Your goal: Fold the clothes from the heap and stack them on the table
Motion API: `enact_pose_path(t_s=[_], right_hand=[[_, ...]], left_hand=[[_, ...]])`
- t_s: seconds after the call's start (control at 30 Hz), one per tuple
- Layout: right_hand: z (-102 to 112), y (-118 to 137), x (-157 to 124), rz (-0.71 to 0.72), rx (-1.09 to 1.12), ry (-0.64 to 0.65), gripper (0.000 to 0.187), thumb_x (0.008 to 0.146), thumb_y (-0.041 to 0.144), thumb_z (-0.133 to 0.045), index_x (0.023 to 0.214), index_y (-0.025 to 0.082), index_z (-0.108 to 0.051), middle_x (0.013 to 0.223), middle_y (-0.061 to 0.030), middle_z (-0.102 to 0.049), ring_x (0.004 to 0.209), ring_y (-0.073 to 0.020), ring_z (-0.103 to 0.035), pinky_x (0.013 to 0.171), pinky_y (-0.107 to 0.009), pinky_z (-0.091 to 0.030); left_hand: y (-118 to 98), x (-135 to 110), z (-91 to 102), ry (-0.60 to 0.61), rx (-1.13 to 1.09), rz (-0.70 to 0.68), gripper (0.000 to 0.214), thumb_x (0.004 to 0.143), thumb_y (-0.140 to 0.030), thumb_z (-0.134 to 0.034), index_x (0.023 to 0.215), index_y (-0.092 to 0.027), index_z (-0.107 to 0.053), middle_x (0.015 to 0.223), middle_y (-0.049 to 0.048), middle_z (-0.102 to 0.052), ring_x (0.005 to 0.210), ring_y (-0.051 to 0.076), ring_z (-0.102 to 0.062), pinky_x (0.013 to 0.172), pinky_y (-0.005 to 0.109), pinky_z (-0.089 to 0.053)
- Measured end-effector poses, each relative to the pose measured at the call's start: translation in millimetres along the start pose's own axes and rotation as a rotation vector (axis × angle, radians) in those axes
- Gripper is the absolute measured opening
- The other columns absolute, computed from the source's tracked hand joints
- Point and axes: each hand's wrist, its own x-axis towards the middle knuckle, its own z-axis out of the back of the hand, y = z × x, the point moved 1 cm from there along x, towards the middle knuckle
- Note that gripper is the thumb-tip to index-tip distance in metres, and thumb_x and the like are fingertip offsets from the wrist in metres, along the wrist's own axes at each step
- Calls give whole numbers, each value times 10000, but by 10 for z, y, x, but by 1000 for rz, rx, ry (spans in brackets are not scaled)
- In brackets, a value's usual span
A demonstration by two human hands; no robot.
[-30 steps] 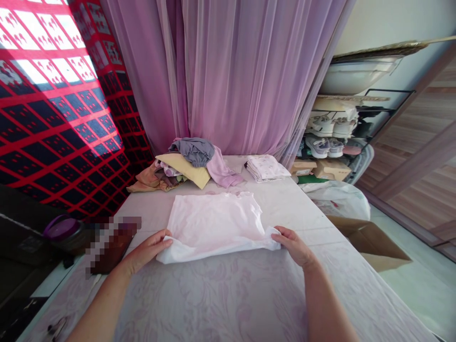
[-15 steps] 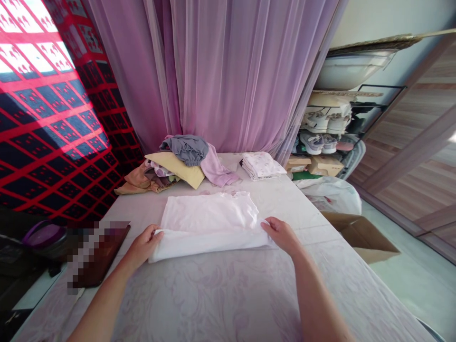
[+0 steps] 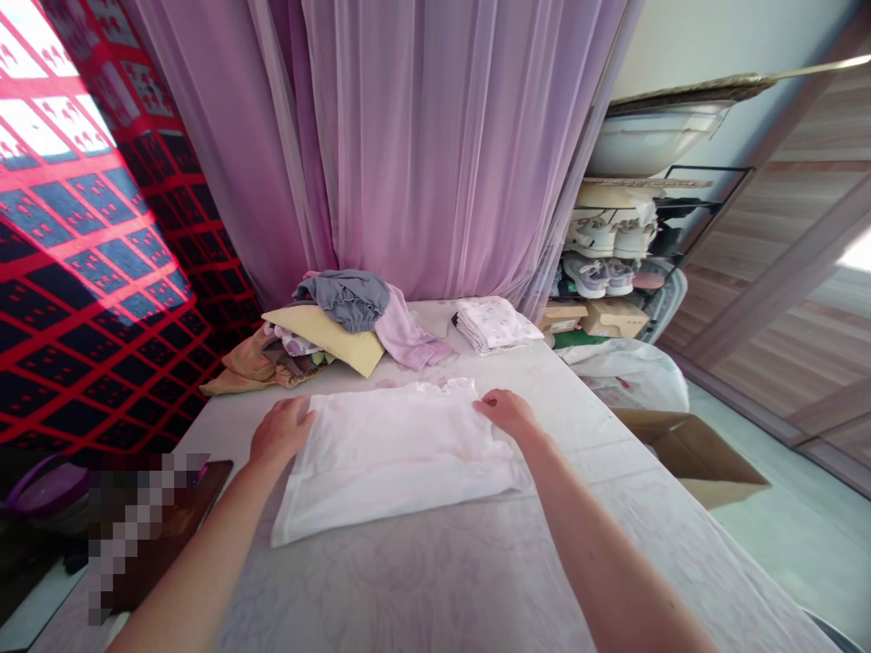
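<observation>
The white garment [image 3: 401, 462] lies flat across the middle of the bed [image 3: 408, 599], its near edge slanting so that the left end sits closer to the bed's near edge. The right hand [image 3: 507, 413] pinches the garment's far right corner between thumb and fingers. The left hand [image 3: 280, 431] is at the far left corner, fingers bent and thumb against the cloth; whether it grips or merely touches, I cannot tell.

Towards the bed's far left corner is a loose heap: a grey garment [image 3: 350, 299] on top, partly over a yellow cloth [image 3: 330, 334], with a pink cloth [image 3: 408, 334] beside it and an orange cloth [image 3: 246, 363] at the left. A folded stack [image 3: 496, 325] sits near the far right corner. The purple curtain [image 3: 422, 145] hangs at the far edge. By the left edge is a dark flat thing [image 3: 216, 485], partly blurred out. A carton [image 3: 708, 453] stands on the floor beyond the right edge.
</observation>
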Motion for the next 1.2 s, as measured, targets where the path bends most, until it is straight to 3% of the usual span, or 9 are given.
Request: enact_pose_path(t_s=[0.17,0.27,0.37,0.5,0.6,0.73,0.9,1.03,1.2], right_hand=[[-64,-15,-25,71,6,-49,150,872,314,-513,887,217,-627,799,-20,-686,710,-153,-588,597,-241,-308],[-71,-20,-21,81,14,-116,163,900,336,-484,944,228,-598,732,-3,-667,673,-157,-579,591,-246,-297],[-82,30,43,27,-9,-137,186,915,362,-472,982,238,-593,733,-7,-675,688,-171,-595,592,-253,-298],[-97,93,132,1,-28,-75,239,927,391,-456,1018,226,-603,845,-56,-713,770,-196,-623,616,-264,-324],[-55,24,96,-22,79,-51,264,932,376,-428,955,204,-626,862,-78,-720,795,-194,-630,630,-261,-344],[0,-206,-184,-44,191,49,322,913,354,-408,738,194,-626,751,-47,-716,653,-152,-628,582,-238,-370],[0,-437,-726,1,435,71,444,871,527,-388,719,189,-635,661,-17,-661,624,-157,-594,564,-242,-384],[20,-460,-995,111,382,81,301,754,479,-560,750,196,-664,702,-6,-652,684,-167,-577,609,-247,-397],[-45,-437,-998,202,566,36,197,689,321,-523,765,202,-661,835,-30,-686,798,-188,-597,686,-262,-441]], left_hand=[[-66,326,-79,61,78,-66,362,828,-418,-504,1087,-195,-624,1230,127,-614,1122,286,-578,863,336,-453],[-91,393,-66,88,82,-84,251,843,-397,-476,953,-224,-620,1061,81,-679,979,255,-633,743,296,-454],[-96,420,1,50,83,6,286,882,-432,-401,1006,-243,-577,966,66,-695,868,261,-654,636,295,-431],[-100,425,32,20,68,52,298,889,-409,-391,1059,-236,-563,1039,89,-681,919,288,-650,676,327,-455],[-132,352,-31,-47,36,-24,357,857,-334,-440,1163,-187,-547,1216,132,-614,1082,299,-598,833,367,-474],[-260,28,-173,-146,-81,-233,356,812,-281,-474,1127,-179,-606,1283,115,-583,1185,280,-539,1020,380,-404],[-609,-728,-308,-93,-329,-496,277,859,-357,-467,991,-240,-681,1177,57,-663,1125,246,-575,1019,390,-415],[-983,-1253,-387,13,-418,-637,235,887,-385,-510,977,-281,-700,1046,40,-708,1034,235,-610,954,402,-450],[-1314,-1412,-532,53,-396,-716,300,820,-350,-641,1112,-290,-678,1176,52,-665,1110,251,-575,968,428,-447]])
